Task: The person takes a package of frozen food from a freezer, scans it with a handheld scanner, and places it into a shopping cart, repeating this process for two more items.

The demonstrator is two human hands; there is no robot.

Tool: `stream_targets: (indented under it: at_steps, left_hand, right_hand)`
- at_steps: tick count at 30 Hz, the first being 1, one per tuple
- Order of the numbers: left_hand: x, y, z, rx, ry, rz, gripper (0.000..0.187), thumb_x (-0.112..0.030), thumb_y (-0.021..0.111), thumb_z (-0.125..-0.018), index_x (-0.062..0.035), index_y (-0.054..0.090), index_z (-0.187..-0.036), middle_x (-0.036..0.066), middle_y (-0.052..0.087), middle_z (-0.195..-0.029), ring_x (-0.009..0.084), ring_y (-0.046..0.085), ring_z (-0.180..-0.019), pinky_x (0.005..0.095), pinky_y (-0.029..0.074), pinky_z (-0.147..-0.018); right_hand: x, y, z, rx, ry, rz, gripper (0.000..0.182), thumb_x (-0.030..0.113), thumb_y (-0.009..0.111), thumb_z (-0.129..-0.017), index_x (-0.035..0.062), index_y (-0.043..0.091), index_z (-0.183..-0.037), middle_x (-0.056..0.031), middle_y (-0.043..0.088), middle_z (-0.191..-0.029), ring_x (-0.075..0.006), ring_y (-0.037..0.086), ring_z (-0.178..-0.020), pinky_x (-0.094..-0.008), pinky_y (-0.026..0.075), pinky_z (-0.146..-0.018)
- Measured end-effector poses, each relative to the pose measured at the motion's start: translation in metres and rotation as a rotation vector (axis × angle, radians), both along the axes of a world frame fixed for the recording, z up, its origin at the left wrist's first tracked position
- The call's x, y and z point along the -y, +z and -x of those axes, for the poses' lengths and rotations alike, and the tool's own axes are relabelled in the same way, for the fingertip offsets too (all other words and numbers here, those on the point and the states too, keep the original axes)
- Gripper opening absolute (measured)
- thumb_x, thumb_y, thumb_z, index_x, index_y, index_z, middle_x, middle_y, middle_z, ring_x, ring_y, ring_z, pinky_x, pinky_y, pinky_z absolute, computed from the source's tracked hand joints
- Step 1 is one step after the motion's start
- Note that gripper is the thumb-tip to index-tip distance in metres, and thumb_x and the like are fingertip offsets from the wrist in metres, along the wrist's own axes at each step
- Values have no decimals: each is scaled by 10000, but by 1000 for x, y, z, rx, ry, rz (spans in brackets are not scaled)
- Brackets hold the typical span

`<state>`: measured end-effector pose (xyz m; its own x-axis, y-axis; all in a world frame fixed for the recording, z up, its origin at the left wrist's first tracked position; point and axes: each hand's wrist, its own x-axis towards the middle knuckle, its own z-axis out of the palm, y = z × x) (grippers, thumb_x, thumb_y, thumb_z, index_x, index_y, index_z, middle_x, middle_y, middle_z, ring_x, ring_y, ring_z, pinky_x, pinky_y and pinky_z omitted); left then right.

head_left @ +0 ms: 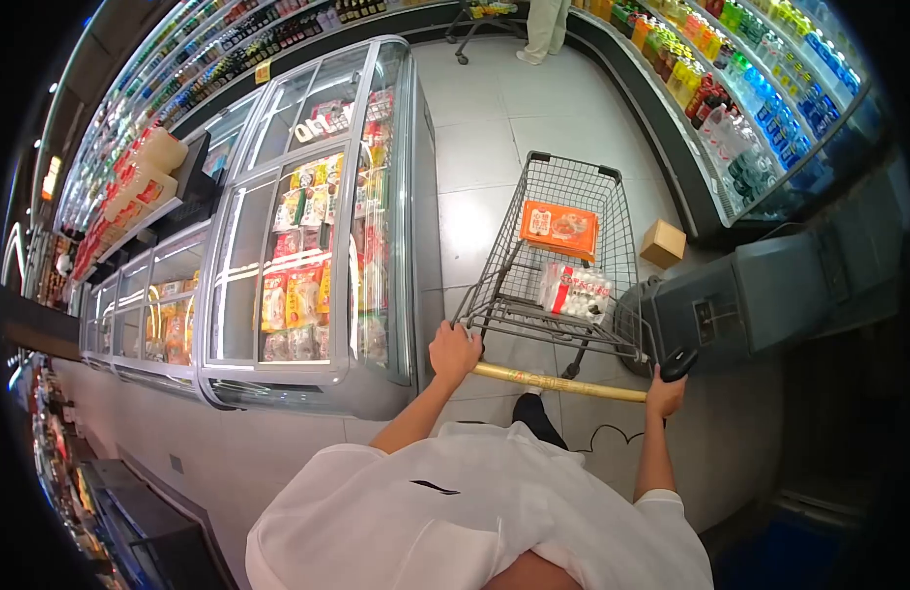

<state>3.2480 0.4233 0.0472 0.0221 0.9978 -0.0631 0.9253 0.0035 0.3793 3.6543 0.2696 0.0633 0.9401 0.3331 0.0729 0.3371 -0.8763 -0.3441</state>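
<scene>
A wire shopping cart (622, 246) stands in front of me, with a yellow push bar (563, 382) across its near end. My left hand (455, 352) is closed around the left end of the bar, by the dark frame. At the bar's right end my right hand (664, 395) is closed too, beside a black rounded piece (679, 364). Inside the basket lies an orange packet (559, 230) toward the middle. Nearer to me rests a clear bag of white round pieces (577, 292) with a red label. Both hands' fingertips are partly hidden.
Left of the cart runs a glass-topped freezer (420, 226) full of packaged food. Drink shelves (715, 98) line the right side. A cardboard box (662, 244) and a large grey unit (784, 285) stand right of the cart. Ahead, a person's legs (545, 28) appear near another cart (479, 12).
</scene>
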Motion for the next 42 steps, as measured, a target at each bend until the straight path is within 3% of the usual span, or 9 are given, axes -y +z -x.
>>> stream_targets:
  at_steps: [8,16,23,26,32,35,38,40,42]
  left_hand:
    - [-153,-11,-24,-19,158,-28,317,-369,624,-824,-59,657,-768,109,615,-883,314,638,-824,453,507,-736]
    - [-309,-18,-35,-50,270,-59,399,-420,603,-836,-35,682,-765,121,631,-833,310,667,-771,450,528,-687]
    - [-446,-42,-60,21,335,-31,408,-426,602,-839,-23,653,-863,136,653,-872,301,670,-802,442,521,-667]
    - [-511,-54,-61,-34,351,-133,393,-401,594,-849,-10,599,-895,137,627,-764,277,662,-679,409,534,-607]
    - [-630,-41,-75,55,444,-86,365,-388,592,-861,-31,519,-886,132,647,-717,280,671,-625,410,537,-559]
    - [-692,-48,-77,66,482,-105,359,-382,592,-859,-30,524,-865,141,647,-709,289,670,-625,408,536,-559]
    - [-752,-49,-84,111,550,-113,351,-378,587,-859,-32,532,-843,153,641,-693,309,666,-632,425,535,-568]
    - [-768,-60,-90,95,559,-194,341,-370,590,-854,-34,536,-828,160,635,-681,330,659,-634,446,533,-577]
    - [-794,-62,-99,128,606,-241,327,-364,595,-849,-43,537,-831,155,636,-685,339,654,-632,462,534,-585]
  right_hand:
    - [-172,-8,-43,-6,100,44,813,477,780,-767,-49,514,-1326,-235,625,-1228,-409,615,-1086,-470,491,-922]
    - [-333,-25,-55,23,195,-12,717,423,803,-762,-4,553,-1281,-214,673,-1109,-421,631,-1010,-473,496,-857]
    - [-490,-42,-91,-2,274,-17,551,396,766,-803,39,618,-1194,-180,700,-1091,-382,652,-1012,-482,492,-866]
    - [-562,-68,-111,-7,295,-45,564,419,774,-796,44,620,-1188,-167,709,-1069,-388,657,-999,-480,495,-858]
    - [-707,-62,-114,-16,300,7,610,381,804,-772,67,597,-1253,-176,706,-1072,-400,661,-996,-473,502,-879]
    - [-783,-87,-144,-195,383,112,678,369,775,-807,145,514,-1391,-138,660,-1236,-363,622,-1132,-450,477,-966]
    - [-868,-96,-158,-74,494,50,641,321,781,-800,120,542,-1360,-130,664,-1231,-345,636,-1110,-440,484,-951]
    - [-883,-80,-147,-34,533,-76,534,264,823,-738,26,625,-1173,-158,711,-1048,-361,677,-958,-445,515,-857]
    - [-923,-45,-130,-77,484,65,497,257,815,-742,22,630,-1138,-156,712,-1042,-360,681,-944,-443,520,-851]
